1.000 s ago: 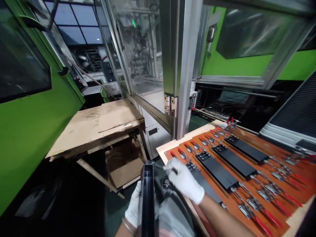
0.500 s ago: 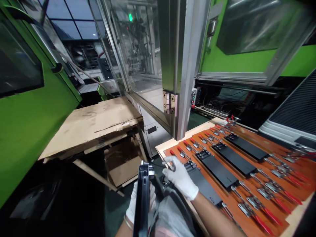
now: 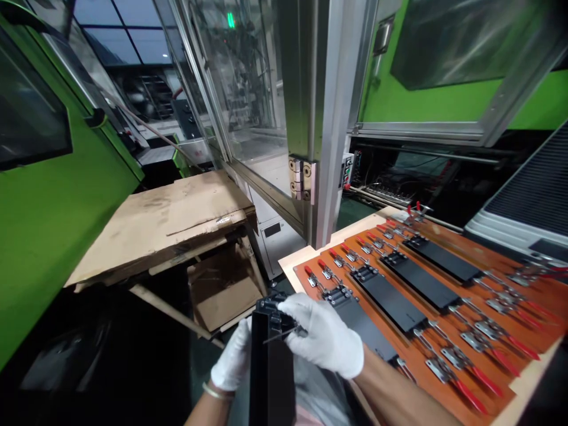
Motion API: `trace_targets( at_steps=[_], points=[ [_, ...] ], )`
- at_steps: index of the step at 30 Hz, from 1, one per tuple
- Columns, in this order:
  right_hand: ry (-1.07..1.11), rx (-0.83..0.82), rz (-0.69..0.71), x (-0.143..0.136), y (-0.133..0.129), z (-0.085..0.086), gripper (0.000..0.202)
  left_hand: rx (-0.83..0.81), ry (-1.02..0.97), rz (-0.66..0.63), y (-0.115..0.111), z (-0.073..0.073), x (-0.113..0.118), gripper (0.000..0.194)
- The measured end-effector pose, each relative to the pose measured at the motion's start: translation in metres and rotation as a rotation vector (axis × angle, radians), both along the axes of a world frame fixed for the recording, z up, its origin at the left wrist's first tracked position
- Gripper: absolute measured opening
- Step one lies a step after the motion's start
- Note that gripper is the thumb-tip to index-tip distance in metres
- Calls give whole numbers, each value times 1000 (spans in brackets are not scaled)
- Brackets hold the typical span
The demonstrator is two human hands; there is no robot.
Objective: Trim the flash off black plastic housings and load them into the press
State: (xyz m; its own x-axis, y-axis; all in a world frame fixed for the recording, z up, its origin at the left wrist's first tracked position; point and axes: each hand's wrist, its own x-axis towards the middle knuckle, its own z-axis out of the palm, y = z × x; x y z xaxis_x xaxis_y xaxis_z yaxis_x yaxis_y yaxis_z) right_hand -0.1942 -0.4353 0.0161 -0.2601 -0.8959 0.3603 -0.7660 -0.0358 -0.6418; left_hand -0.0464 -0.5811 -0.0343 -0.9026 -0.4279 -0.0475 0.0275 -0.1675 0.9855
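left hand [image 3: 233, 361] grip clamped on black panel [image 3: 270, 367], right hand [image 3: 323, 334] grip pinching thin tool [image 3: 279, 336] at its top

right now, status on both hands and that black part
Left hand gripping black part from behind. Right hand on its top end, thin tool pinched. Nothing in the way.

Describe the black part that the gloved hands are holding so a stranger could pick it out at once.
Start at the orange fixture board on the right, where flat black panels lie clamped in a row. Just off its near left corner, the left hand and right hand grip one long black part. Unlike the clamped panels, it is held off the board, end pointing away.
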Motion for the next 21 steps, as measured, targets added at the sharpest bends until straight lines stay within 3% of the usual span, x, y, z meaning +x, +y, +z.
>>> trace_targets(
  at_steps=[2, 4, 6, 8, 11, 13, 16, 21],
  points=[
    [129, 110, 21, -5, 1, 5, 33, -107, -42, -77, -5, 19, -1, 47],
    [239, 186, 27, -8, -4, 5, 31, -264, -136, -158, -6, 25, -8, 38],
    [289, 235, 17, -9, -13, 0, 29, -362, -175, -130, -5, 16, -20, 36],
    [239, 254, -47, -11, -21, -9, 28, -375, -174, -34, -6, -3, -31, 38],
    [-8, 183, -197, -11, -23, -25, 25, -394, -155, 67, -10, -33, -37, 38],
    [-167, 128, -225, -7, -19, -35, 22, -427, -156, 114, -14, -45, -36, 37],
    [-266, 165, -244, 8, -12, -45, 28, -451, -216, 199, -15, -51, -33, 35],
    [-241, 305, -274, 31, -15, -52, 30, -442, -261, 280, -11, -49, -35, 29]
  ],
)
